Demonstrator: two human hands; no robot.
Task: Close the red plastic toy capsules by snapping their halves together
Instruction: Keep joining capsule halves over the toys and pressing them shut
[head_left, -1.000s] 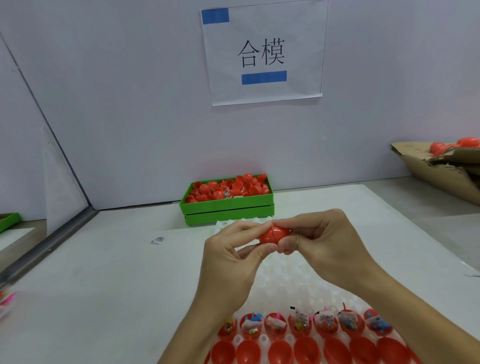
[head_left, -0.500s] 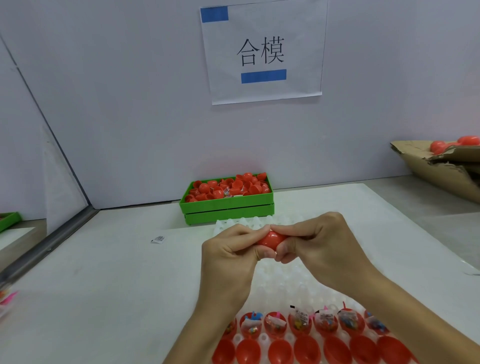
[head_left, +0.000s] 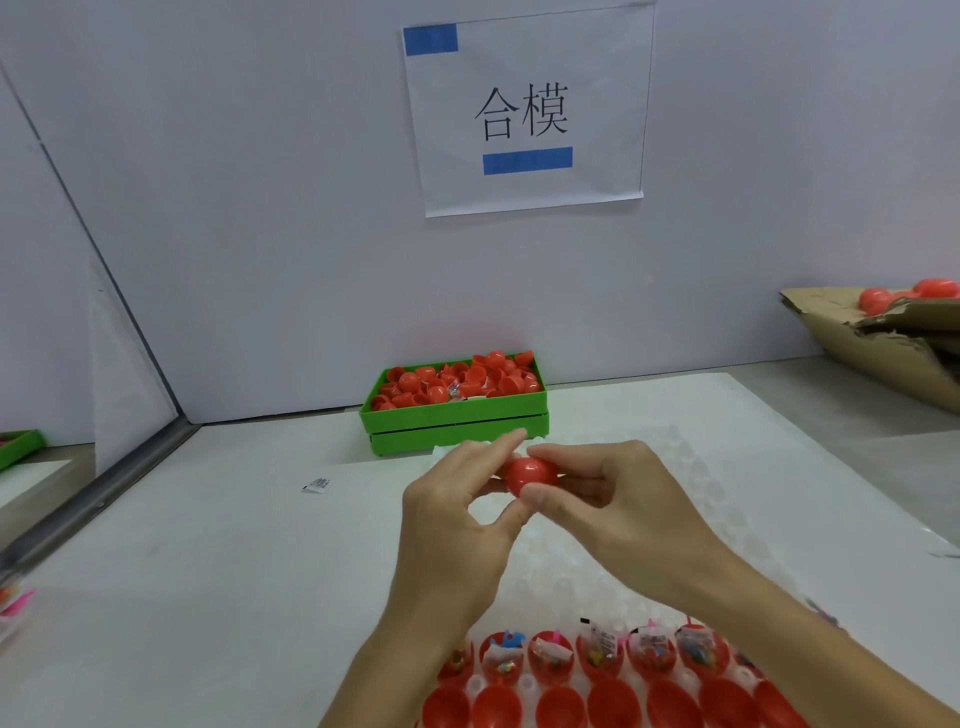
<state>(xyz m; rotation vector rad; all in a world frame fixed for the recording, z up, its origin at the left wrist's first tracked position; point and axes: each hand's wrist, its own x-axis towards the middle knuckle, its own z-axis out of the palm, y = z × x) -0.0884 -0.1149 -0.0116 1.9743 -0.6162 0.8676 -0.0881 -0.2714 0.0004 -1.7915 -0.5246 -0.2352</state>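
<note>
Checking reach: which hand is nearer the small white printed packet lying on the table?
Left. The left hand is just right of the packet, pinching the red capsule. The right hand grips the capsule from its far side, farther from the packet.

Wall sign (head_left: 524, 111), torn cardboard box (head_left: 878, 348)
</note>
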